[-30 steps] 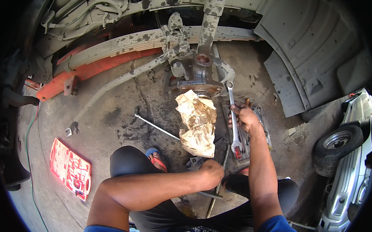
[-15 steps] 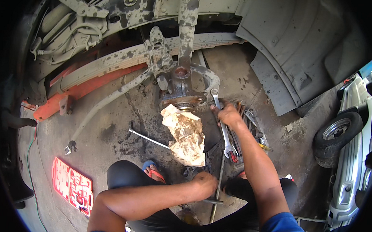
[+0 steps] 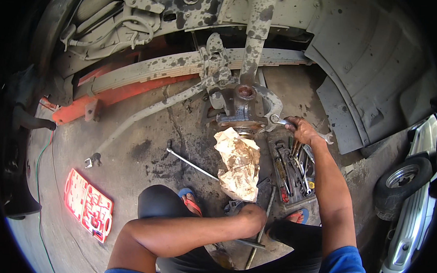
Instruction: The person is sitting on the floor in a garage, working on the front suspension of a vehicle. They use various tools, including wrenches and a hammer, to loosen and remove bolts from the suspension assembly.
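Note:
My right hand (image 3: 301,130) is closed round the shank of a combination wrench (image 3: 282,121). The wrench's ring end lies at the side arm of a greasy steering knuckle (image 3: 243,108); whether it sits on a bolt there, I cannot tell. Its open-jaw end shows past my wrist. Below the knuckle, stained crumpled paper (image 3: 238,164) covers the protruding part. My left hand (image 3: 252,219) hangs low between my knees, just under the paper, its fingers turned down and hidden. A metal bar (image 3: 268,207) lies close beside that hand.
A tray of wrenches and other hand tools (image 3: 293,204) lies right of the paper. A long-handled ratchet (image 3: 193,163) rests on the floor. At left lie a red tool case (image 3: 88,204) and a small metal part (image 3: 93,160). Leaf springs (image 3: 153,75) span behind; a parked vehicle (image 3: 402,237) stands right.
My right hand has swung the wrench from pointing down over the tools to nearly level beside the knuckle. The view has shifted, placing the scene farther right. My left hand stays low.

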Tool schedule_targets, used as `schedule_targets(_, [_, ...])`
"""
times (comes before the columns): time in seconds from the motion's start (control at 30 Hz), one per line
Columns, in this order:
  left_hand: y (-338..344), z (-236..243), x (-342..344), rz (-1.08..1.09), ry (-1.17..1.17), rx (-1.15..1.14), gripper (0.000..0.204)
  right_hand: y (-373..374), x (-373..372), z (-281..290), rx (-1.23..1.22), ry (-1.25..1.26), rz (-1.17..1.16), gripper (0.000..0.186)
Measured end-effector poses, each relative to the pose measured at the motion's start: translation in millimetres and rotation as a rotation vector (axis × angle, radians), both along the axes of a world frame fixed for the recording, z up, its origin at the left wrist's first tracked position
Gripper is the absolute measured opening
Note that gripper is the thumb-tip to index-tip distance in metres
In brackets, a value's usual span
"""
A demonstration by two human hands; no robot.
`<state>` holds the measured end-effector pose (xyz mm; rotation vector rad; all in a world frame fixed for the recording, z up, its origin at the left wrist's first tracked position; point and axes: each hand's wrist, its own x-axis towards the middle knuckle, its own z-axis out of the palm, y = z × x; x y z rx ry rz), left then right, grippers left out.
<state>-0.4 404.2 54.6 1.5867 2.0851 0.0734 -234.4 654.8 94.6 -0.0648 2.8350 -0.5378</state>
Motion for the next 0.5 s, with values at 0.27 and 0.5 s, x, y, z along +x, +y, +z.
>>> schedule_targets(0.27, [4,12,1,0.039,-0.024,-0.052,0.017,6,10,16,-0.366,0.103,-0.240,0.044])
schedule_targets(0.5, [-3,24,6,0.037,-0.024,0.057,0.020,-45,39,-22,-0.961,-0.255,-0.624,0.028])
